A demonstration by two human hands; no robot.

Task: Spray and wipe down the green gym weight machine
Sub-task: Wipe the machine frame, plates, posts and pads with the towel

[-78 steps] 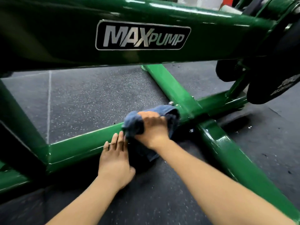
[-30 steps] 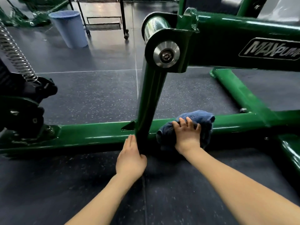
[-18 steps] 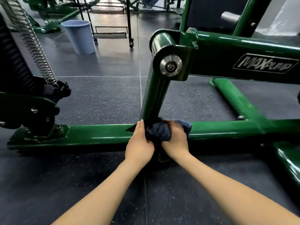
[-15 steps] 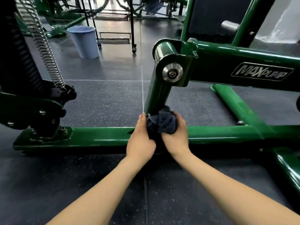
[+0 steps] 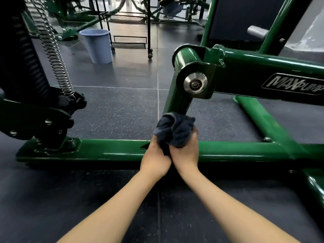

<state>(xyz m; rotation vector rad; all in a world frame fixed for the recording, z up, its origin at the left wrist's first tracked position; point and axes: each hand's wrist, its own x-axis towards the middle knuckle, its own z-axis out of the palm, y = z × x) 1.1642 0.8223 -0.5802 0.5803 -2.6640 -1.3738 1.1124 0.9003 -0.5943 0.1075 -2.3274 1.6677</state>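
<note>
My left hand (image 5: pixel 155 157) and right hand (image 5: pixel 185 152) both grip a bunched dark blue cloth (image 5: pixel 174 128), wrapped round the base of the green machine's slanted post (image 5: pixel 177 100) above the floor bar (image 5: pixel 105 149). I judge wiping is underway; next, rubbing upward toward the pivot (image 5: pixel 195 84). A blue bin (image 5: pixel 97 45) stands far left

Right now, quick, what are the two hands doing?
Left hand: holding the bunched dark blue cloth from the left.
Right hand: gripping the same cloth, at the foot of the green upright post.
</note>
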